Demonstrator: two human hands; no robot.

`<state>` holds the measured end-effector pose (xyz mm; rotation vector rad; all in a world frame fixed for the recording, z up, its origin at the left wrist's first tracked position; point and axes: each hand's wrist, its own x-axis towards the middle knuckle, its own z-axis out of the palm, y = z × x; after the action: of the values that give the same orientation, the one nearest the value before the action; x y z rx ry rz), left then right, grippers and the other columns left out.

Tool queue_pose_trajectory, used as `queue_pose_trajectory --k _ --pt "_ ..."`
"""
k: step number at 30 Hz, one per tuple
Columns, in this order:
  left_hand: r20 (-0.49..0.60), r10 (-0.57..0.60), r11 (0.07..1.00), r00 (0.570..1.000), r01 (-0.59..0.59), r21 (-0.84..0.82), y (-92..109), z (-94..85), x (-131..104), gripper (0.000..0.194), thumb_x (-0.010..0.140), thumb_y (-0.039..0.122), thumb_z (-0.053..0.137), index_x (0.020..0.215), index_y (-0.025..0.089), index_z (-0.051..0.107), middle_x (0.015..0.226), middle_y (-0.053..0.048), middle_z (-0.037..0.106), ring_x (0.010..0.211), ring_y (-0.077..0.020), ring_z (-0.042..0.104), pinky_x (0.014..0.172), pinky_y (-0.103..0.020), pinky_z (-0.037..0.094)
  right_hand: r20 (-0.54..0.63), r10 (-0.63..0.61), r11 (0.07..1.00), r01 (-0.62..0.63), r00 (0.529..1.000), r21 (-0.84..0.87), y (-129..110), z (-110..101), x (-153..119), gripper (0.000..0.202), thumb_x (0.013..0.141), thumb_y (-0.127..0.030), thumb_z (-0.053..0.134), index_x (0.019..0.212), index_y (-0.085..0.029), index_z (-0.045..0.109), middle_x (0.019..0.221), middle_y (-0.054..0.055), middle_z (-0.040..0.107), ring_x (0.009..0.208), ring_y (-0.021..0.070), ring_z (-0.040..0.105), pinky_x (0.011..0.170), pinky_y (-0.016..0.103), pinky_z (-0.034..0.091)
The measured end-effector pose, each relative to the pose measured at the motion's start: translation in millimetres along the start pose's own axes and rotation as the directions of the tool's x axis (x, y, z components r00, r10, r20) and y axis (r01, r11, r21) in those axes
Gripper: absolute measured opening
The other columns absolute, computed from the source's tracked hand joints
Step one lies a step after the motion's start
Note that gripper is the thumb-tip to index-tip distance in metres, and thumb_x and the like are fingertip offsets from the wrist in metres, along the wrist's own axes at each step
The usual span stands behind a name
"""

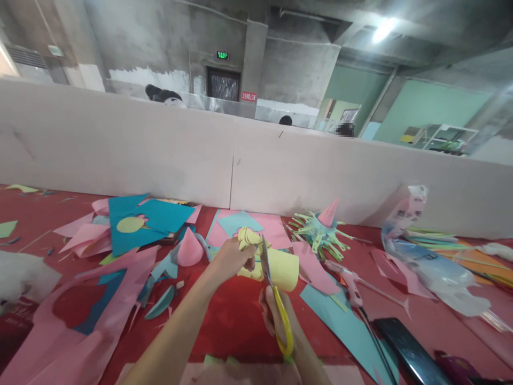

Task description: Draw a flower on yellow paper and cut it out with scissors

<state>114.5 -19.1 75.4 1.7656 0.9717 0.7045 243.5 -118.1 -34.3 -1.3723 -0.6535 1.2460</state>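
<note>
My left hand (239, 256) is closed on a curled yellow paper piece (249, 236) at the middle of the view. Just right of it, my right hand (272, 307) is wrapped round scissors (285, 327) with yellow handles. The blades point up and away, against the curled paper, and it is unclear whether they are parted. A pale yellow paper tube (285, 269) lies on its side behind the blades, its left part partly hidden by them and by my left hand.
Paper scraps and a pink cone (189, 248) lie left. A fringed paper piece (318, 235) stands behind. Right are a glue gun (351, 286), a phone (412, 350) and a plastic bag (444, 272). A white partition (168, 152) edges the red table (232, 326).
</note>
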Motion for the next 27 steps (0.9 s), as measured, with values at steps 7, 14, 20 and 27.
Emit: queue_pose_trajectory --k 7,14,20,27 --pt "-0.011 -0.025 0.999 1.000 0.025 -0.021 1.5 0.2 -0.5 0.033 0.073 0.024 0.043 0.042 0.018 0.053 0.048 -0.003 0.059 0.052 -0.0153 0.058 0.058 -0.024 0.046 0.038 -0.024 1.000 0.024 0.999 -0.001 -1.6 0.7 2.2 0.052 0.060 -0.068 0.062 0.065 -0.017 0.054 0.050 -0.003 0.044 0.032 0.0038 0.034 0.028 0.014 0.022" --pt "-0.075 0.024 0.997 0.997 -0.029 -0.067 -8.7 0.9 8.0 0.018 0.075 0.026 0.047 0.070 0.015 0.060 0.066 -0.004 0.066 0.065 -0.0167 0.063 0.061 -0.024 0.048 0.055 -0.038 0.999 0.038 0.998 0.005 -2.4 0.8 1.0 0.054 0.061 -0.070 0.060 0.064 -0.017 0.053 0.048 -0.004 0.042 0.030 0.0027 0.030 0.028 0.015 0.020" --pt "-0.347 0.108 0.991 0.932 -0.075 0.107 -6.0 -6.3 6.4 0.022 0.079 0.035 0.048 0.084 0.018 0.061 0.076 -0.001 0.064 0.074 -0.0168 0.059 0.064 -0.024 0.044 0.053 -0.006 1.000 0.005 0.999 0.015 -2.1 -0.5 0.5 0.052 0.062 -0.068 0.061 0.064 -0.017 0.053 0.048 -0.003 0.043 0.032 0.0033 0.033 0.029 0.014 0.022" --pt "-0.320 0.019 0.998 0.947 0.001 0.061 -10.1 -5.6 12.2 0.018 0.072 0.031 0.054 0.080 0.018 0.062 0.083 -0.002 0.066 0.082 -0.0193 0.061 0.070 -0.026 0.044 0.047 0.013 0.999 -0.014 0.999 0.029 0.0 -3.0 6.9 0.054 0.061 -0.070 0.061 0.068 -0.017 0.056 0.049 -0.002 0.048 0.033 0.0060 0.039 0.029 0.016 0.025"
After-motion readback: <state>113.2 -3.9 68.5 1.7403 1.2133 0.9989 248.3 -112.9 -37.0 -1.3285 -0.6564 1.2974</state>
